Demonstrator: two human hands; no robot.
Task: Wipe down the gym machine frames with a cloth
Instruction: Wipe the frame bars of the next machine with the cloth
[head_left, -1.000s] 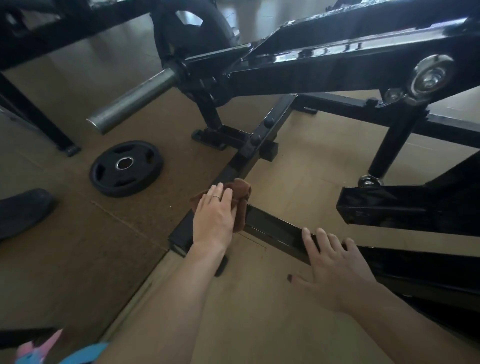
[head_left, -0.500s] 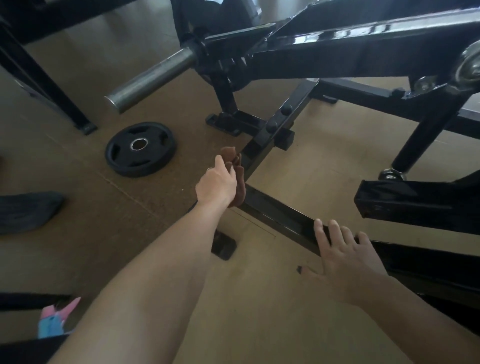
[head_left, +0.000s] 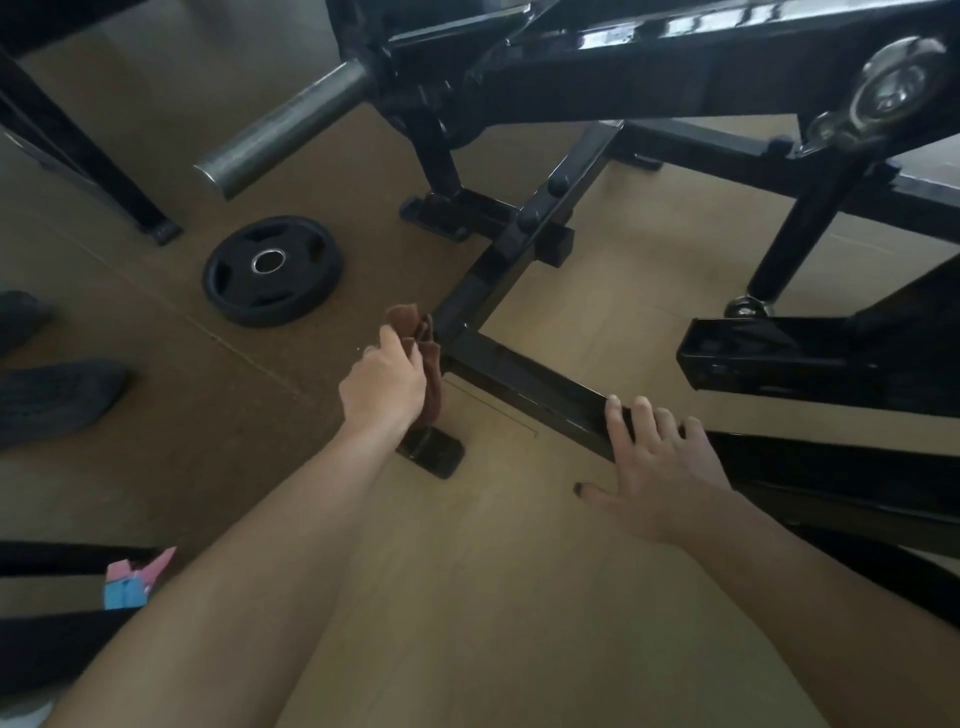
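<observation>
A black gym machine frame (head_left: 524, 382) lies low on the floor, its base bars meeting at a corner near the middle of the view. My left hand (head_left: 382, 387) holds a brown cloth (head_left: 421, 343) against the outer side of that corner. My right hand (head_left: 654, 462) rests flat with straight fingers on the base bar further right, thumb spread on the floor side. Part of the cloth is hidden behind my left hand.
A black weight plate (head_left: 272, 270) lies on the floor to the left. A steel plate sleeve (head_left: 283, 130) juts out above it. Another black frame leg (head_left: 83, 150) stands at the far left. Dark shoes (head_left: 52, 400) sit at the left edge. A black foot pad (head_left: 434, 452) lies below my left hand.
My left hand has turned from lying flat on top of the bar to pressing the cloth against the corner's side. The right hand has stayed on the bar.
</observation>
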